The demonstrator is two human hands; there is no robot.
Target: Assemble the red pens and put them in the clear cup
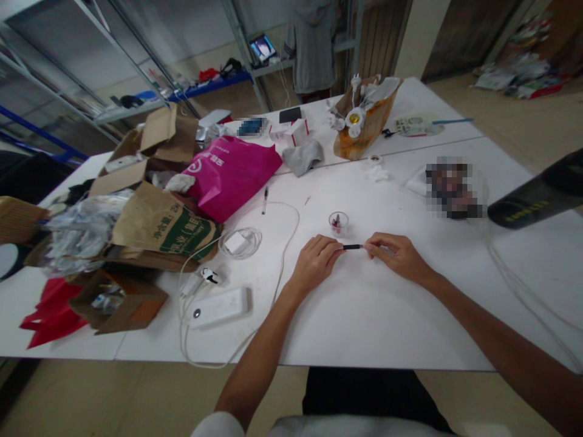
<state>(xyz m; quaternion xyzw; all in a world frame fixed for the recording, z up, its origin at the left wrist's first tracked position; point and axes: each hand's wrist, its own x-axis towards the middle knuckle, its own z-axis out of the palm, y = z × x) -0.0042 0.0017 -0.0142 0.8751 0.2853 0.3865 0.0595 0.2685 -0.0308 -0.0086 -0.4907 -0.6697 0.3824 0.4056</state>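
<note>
My left hand [314, 261] and my right hand [395, 255] rest on the white table [364, 309], each pinching one end of a short black pen-like stick [352, 247] held level between them. Both hands have their fingers curled closed around its ends. Just beyond the stick stands a small clear cup [337, 222] with some red and dark bits inside. A black pen [265, 199] lies farther back on the table.
Left of my hands lie a white power bank [218, 307], a coiled charger [237, 243] and a long white cable [282, 267]. Brown paper bags [159, 227], a pink bag [232, 173] and cardboard boxes crowd the left. A person stands at the far shelves [312, 48].
</note>
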